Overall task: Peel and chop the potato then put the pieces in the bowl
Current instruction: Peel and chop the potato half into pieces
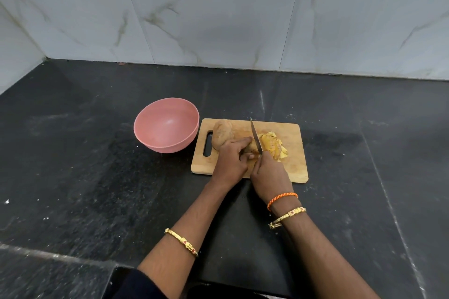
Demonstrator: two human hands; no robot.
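Chopping on the wooden cutting board [295, 167]
The right hand [269, 172] grips a steel knife [256, 137]; the left hand [230, 155] curls over a brown potato [222, 133].

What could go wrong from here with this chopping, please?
The left hand holds the potato with fingertips right beside the knife blade, so a slip could nick them. The cut pieces are piling up near the blade and might scatter off the cutting board. The potato also looks unpeeled, so skin may end up in the bowl.
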